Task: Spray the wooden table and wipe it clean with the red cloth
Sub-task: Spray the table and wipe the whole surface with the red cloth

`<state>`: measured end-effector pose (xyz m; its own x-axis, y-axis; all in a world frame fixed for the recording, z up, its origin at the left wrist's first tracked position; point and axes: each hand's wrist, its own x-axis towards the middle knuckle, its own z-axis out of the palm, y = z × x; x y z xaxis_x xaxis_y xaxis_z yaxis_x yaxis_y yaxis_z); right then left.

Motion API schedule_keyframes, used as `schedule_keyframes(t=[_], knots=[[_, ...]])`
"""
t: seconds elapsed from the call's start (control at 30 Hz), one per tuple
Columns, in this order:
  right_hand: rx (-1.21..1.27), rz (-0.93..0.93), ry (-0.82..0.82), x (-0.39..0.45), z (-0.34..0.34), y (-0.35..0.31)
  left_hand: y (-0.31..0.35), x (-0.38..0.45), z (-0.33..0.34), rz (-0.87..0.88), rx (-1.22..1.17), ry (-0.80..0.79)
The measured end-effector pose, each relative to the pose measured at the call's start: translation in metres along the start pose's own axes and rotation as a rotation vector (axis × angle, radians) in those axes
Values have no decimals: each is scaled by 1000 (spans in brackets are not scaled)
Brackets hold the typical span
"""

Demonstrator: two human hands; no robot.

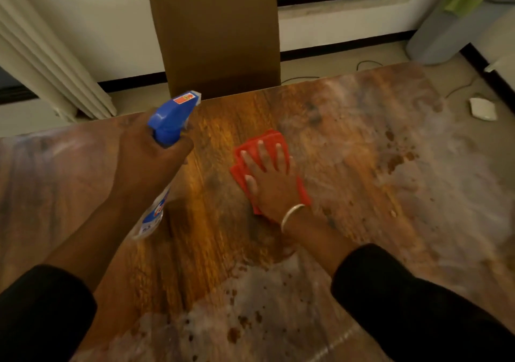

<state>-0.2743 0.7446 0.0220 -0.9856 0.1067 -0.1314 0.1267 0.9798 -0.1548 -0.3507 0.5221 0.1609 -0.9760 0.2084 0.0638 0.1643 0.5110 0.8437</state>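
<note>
Sleeves: dark cuffs at the bottom corners of the view, one on each forearm, both pushed back above the wrist.
Near edge of the wooden table (278, 320): pale, cloudy film with brown droplets; a similar haze runs along the right side, while the middle strip shows clear, glossy grain.
Left hand (147, 164): wrapped around the neck of the spray bottle (170, 127), held above the left half of the table; the blue trigger head points toward the far edge, the clear body hangs below the fist. Whether a finger sits on the trigger cannot be told.
Bottle handling: likely light rigid plastic, possibly slick if wet; the narrow neck under the trigger head is the natural place to hold it.
Right hand (271, 183): flat, fingers straight and slightly spread, palm pressing down on the red cloth (267, 141); nothing is pinched. A metal bangle (291, 216) sits at the wrist.
Cloth position: folded, lying flat near the middle of the table, a little toward the far edge, at the border of the clear strip and the hazy right side.
Cloth handling: soft, thin and limp; it will probably bunch if pulled by a corner, so a flat palm with even pressure suits it better.
Beyond the far edge: a brown chair (217, 33), pushed up to the table.
</note>
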Motion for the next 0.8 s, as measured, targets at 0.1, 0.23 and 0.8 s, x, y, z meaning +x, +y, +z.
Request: schedule_keyframes(t=[0.1, 0.23, 0.8], knots=[[-14, -166, 3, -19, 13, -17, 22, 1, 21, 0, -86, 73], [-21, -267, -16, -75, 12, 48, 40, 2, 38, -2, -165, 113], [14, 12, -32, 46, -21, 139, 63, 34, 90, 17, -113, 141]])
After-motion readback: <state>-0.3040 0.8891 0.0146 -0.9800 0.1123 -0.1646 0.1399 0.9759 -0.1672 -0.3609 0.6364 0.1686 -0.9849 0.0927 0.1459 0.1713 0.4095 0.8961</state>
